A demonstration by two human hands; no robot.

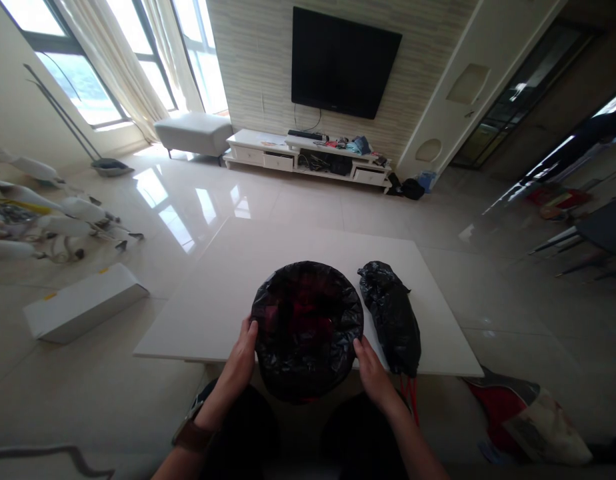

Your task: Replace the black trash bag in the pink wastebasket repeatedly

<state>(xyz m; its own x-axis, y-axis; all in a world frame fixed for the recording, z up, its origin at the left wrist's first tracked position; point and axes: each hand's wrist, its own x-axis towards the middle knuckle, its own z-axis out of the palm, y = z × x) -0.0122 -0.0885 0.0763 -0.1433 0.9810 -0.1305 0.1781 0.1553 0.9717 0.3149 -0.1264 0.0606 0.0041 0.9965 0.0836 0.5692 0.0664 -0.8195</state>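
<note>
A round trash can lined with a black plastic bag is at the near edge of the white table, its mouth facing up at me. Dark red shows through or inside the lining. Wrapped around the can's left side is my left hand, thumb near the rim. My right hand grips the opposite side, its thumb also close to the rim. Just right of the can lies a full-looking black garbage bag, with red drawstrings hanging over the table edge. The fingertips under the can are hidden.
The white table extends ahead of me. A long white box lies on the floor at left, near several white items. A TV cabinet and grey bench stand at the far wall. Bags lie at lower right.
</note>
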